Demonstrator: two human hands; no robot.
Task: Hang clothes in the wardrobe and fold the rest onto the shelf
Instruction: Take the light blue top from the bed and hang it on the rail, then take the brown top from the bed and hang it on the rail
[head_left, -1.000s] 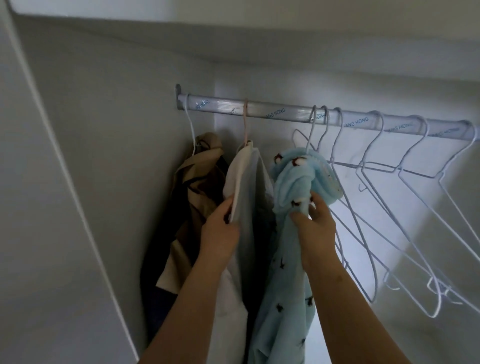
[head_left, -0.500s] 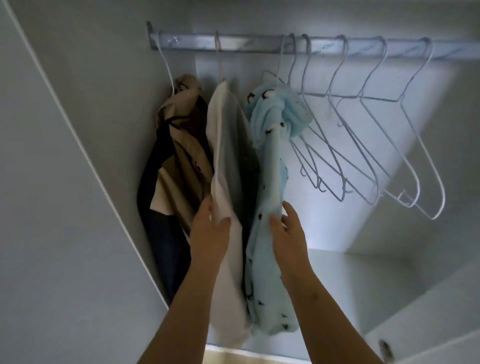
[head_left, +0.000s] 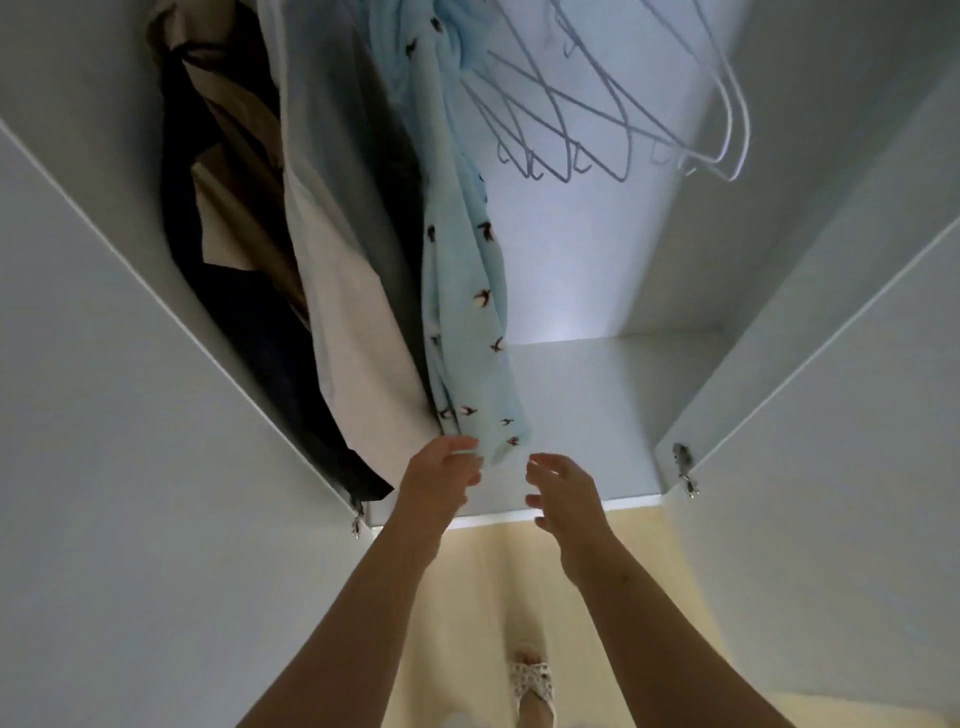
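**Ana:** Fingers (head_left: 464, 445) of the left hand (head_left: 439, 480) curl on the bottom hem of the blue top (head_left: 465, 312) and seem to pinch it. Why down there?

**Ben:** To pull it straight, I'd judge. It hangs inside the wardrobe (head_left: 587, 249) with its upper part bunched at the far top of view. A tug at the hem would let it drop flat.

**Ana:** And the right hand (head_left: 566, 493)?

**Ben:** Just right of the hem, not touching it. Its fingers are loosely spread and hold nothing. It may be placed to take the hem's other corner.

**Ana:** What else is around?

**Ben:** A white top (head_left: 343, 270) hangs left of the blue one and presses against it. Further left is a tan and dark coat (head_left: 218, 218), by the left wall. Bare wire hangers (head_left: 597, 114) dangle to the right, and the rail itself is out of view. The white shelf (head_left: 623, 405) lies under the hems.

**Ana:** Anything in the way?

**Ben:** The white top crowds the blue one, so spreading it leftward looks awkward. The open doors (head_left: 130, 374) flank both arms, and a hinge (head_left: 683, 462) juts out near the right hand. On the near floor there's only a slipper (head_left: 532, 683).
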